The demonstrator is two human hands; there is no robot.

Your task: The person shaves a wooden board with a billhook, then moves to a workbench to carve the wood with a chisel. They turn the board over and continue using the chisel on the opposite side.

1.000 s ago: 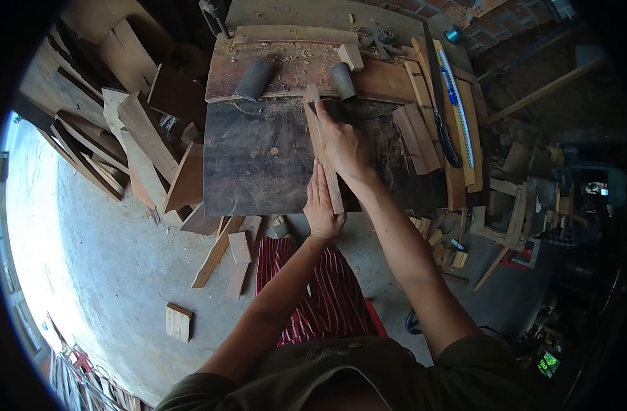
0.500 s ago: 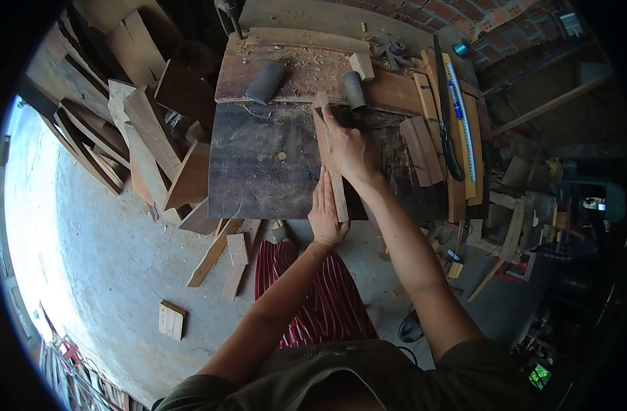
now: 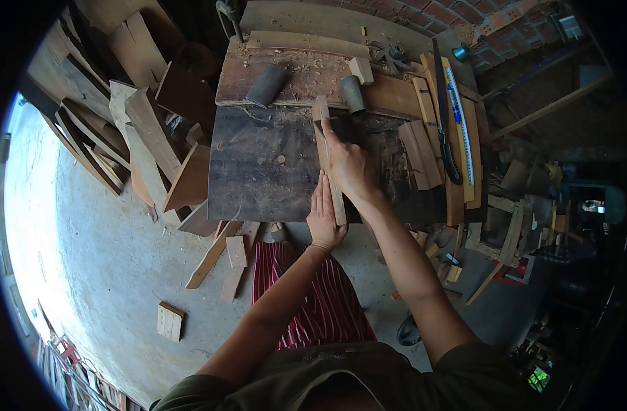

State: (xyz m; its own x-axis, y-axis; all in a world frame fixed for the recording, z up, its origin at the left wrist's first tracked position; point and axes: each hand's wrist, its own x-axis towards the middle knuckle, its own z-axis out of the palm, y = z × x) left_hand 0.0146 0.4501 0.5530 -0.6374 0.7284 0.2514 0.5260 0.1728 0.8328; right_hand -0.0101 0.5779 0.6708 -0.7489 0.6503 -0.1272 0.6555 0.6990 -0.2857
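Note:
A narrow wooden strip (image 3: pixel 320 145) lies lengthwise on the dark workbench top (image 3: pixel 252 161), its near end at the front edge. My left hand (image 3: pixel 324 219) grips this near end, fingers stretched along its left side. Farther up, my right hand (image 3: pixel 351 164) is closed over the strip's right side, the index finger extended along its upper face. A dark patch shows beside that fingertip; whether it is an object or shadow I cannot make out. The curled fingers of my right hand are mostly hidden.
Beyond the strip lie two dark curved pieces (image 3: pixel 265 85) (image 3: pixel 353 94), a small wood block (image 3: pixel 361 70) and shavings. At right are wooden pieces (image 3: pixel 421 155), a black-handled saw (image 3: pixel 452 154) and a blue-and-white ruler (image 3: pixel 459 116). Boards (image 3: pixel 152 130) lean at left; offcuts (image 3: pixel 170 321) lie on the floor.
My right hand has slid a little toward me along the strip. My left hand stays at the near end. The view has shifted slightly.

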